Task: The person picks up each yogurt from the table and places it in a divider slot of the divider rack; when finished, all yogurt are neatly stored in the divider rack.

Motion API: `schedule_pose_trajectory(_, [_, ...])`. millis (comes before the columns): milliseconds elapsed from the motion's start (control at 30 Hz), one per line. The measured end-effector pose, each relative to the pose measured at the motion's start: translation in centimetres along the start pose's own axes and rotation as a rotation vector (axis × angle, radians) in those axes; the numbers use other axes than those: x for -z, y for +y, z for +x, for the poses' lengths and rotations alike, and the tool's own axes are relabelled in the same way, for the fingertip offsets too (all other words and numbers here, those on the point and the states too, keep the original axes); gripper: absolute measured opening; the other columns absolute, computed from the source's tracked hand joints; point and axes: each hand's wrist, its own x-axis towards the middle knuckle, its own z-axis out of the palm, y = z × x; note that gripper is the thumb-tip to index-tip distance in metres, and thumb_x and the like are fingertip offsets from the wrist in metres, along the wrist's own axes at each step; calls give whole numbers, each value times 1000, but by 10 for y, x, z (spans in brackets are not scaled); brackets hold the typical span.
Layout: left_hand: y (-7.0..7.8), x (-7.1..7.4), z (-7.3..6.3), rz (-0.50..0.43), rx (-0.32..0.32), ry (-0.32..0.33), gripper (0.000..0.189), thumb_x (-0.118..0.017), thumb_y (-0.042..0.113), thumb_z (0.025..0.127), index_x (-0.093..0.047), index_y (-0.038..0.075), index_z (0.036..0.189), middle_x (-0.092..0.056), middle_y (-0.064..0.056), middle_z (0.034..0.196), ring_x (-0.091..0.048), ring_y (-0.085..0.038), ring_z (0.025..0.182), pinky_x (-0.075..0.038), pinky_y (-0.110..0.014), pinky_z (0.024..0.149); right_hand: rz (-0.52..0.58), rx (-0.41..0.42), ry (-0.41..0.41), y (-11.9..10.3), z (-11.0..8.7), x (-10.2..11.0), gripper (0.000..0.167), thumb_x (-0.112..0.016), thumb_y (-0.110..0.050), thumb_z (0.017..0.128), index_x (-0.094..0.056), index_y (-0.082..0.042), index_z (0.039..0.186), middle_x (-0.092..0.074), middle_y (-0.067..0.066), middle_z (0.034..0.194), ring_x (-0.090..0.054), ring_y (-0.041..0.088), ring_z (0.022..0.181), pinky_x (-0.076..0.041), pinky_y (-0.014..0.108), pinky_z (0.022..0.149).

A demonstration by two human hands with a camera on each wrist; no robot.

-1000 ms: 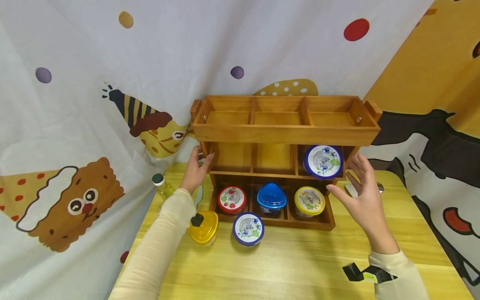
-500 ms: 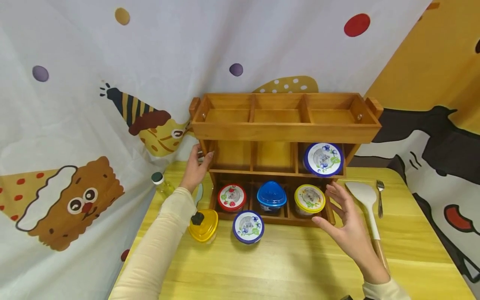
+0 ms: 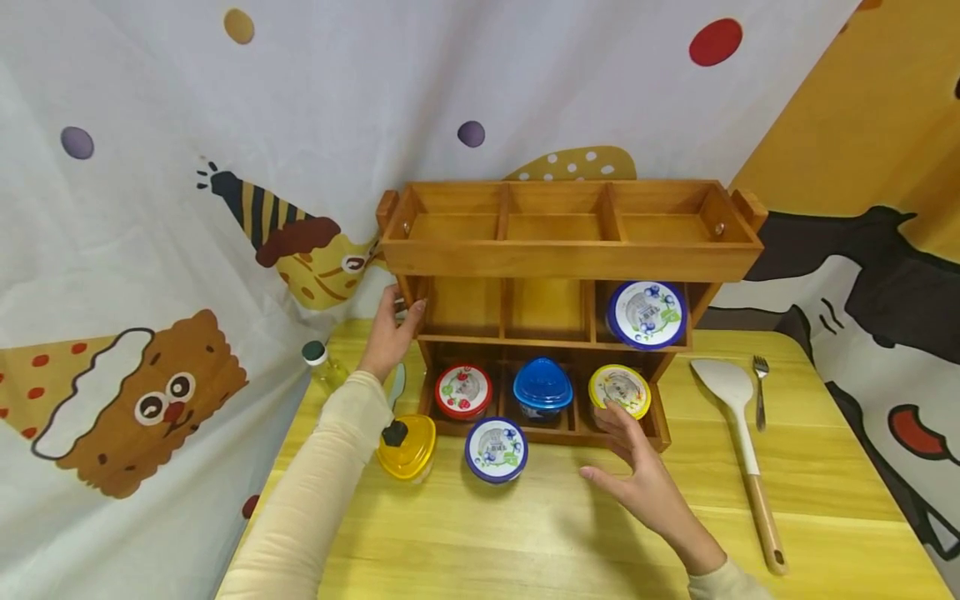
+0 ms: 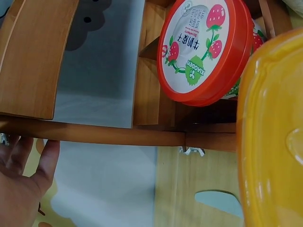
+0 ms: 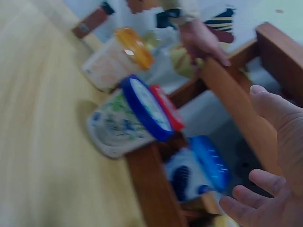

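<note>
A three-tier wooden rack (image 3: 570,259) stands on the table. My left hand (image 3: 390,333) holds its left side panel, also seen in the left wrist view as a wooden strip (image 4: 94,133) by the fingers. My right hand (image 3: 637,479) holds nothing, fingers spread, and hovers in front of the bottom tier by a yellow-lidded tub (image 3: 618,390), which its fingertips partly cover. Beside that tub sit a blue-lidded container (image 3: 542,385) and a red-lidded tub (image 4: 203,47). One blue-rimmed tub (image 3: 647,314) occupies the middle tier's right compartment; another blue-rimmed tub (image 5: 137,116) stands on the table in front.
A yellow-lidded container (image 3: 407,448) stands at the front left, near a green-capped bottle (image 3: 321,362) and a pale green blade-like piece (image 3: 397,383). To the right lie a turner with a wooden handle (image 3: 742,433) and a fork (image 3: 761,392). A printed curtain (image 3: 330,100) hangs behind.
My right hand has left the rack's right side and moved down and left to the front of the bottom tier, uncovering the turner and fork. My left hand stays on the rack.
</note>
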Motion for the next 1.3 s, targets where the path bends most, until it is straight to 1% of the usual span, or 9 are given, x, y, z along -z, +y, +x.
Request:
schedule_pose_trajectory(200, [1, 1, -1, 6, 9, -8, 45, -51, 31, 103, -39, 6, 139, -46, -17, 140, -49, -36, 126, -46, -50, 98, 43, -34, -80, 16, 0, -30, 90, -82, -19, 82, -28, -15, 154, -47, 10, 145, -49, 22, 130, -49, 46, 101])
schedule_pose_trajectory(300, [3, 1, -2, 11, 19, -10, 46, -51, 32, 103, -38, 7, 140, -46, -16, 141, -49, -35, 127, -47, -50, 98, 77, -40, -108, 22, 1, -43, 90, -82, -19, 82, -28, -15, 154, -46, 16, 146, -48, 37, 130, -47, 53, 100])
schedule_pose_trajectory(400, [5, 0, -1, 13, 27, -11, 45, -51, 33, 103, -39, 9, 139, -46, -15, 141, -50, -34, 127, -47, -50, 98, 103, -48, -125, 26, 3, -53, 90, -82, -19, 82, -28, -12, 153, -45, 23, 147, -47, 45, 130, -46, 57, 100])
schedule_pose_trajectory(600, [6, 0, -2, 16, 48, -6, 41, -50, 30, 104, -39, 11, 139, -46, -13, 141, -50, -32, 127, -48, -48, 97, 151, -128, -161, 28, 8, -70, 96, -84, -22, 80, -26, -7, 154, -41, 25, 149, -46, 47, 132, -42, 61, 102])
schedule_pose_trajectory(733, [25, 2, -9, -9, 62, -17, 41, -50, 21, 104, -38, 4, 140, -45, -20, 141, -49, -37, 127, -47, -51, 98, 167, -158, -166, 29, 10, -78, 95, -85, -20, 79, -27, -9, 154, -40, 24, 150, -46, 47, 131, -40, 62, 104])
schedule_pose_trajectory(833, [44, 4, -15, -13, 64, -22, 41, -49, 15, 104, -37, -2, 139, -44, -25, 141, -47, -41, 128, -46, -53, 99, 158, -133, -160, 31, 11, -84, 94, -85, -19, 78, -29, -9, 153, -43, 23, 148, -47, 46, 131, -39, 62, 105])
schedule_pose_trajectory(933, [47, 5, -16, 7, 59, -22, 40, -49, 14, 104, -37, -3, 139, -44, -25, 140, -48, -42, 128, -46, -52, 99, 140, -117, -151, 32, 13, -90, 95, -86, -20, 77, -29, -8, 153, -47, 20, 145, -48, 42, 131, -39, 61, 106])
schedule_pose_trajectory(1033, [46, 5, -15, 17, 57, -24, 40, -48, 14, 104, -37, -3, 139, -44, -25, 141, -48, -41, 128, -46, -53, 100, 126, -113, -151, 32, 15, -98, 98, -87, -22, 76, -29, -7, 153, -48, 18, 144, -48, 39, 131, -41, 58, 106])
schedule_pose_trajectory(1300, [5, 1, -2, 3, 48, -17, 45, -49, 23, 104, -36, 4, 142, -44, -22, 142, -46, -40, 130, -45, -55, 101, 188, -185, -157, 32, 19, -118, 107, -89, -20, 73, -22, -9, 156, -41, 18, 149, -52, 33, 127, -45, 48, 105])
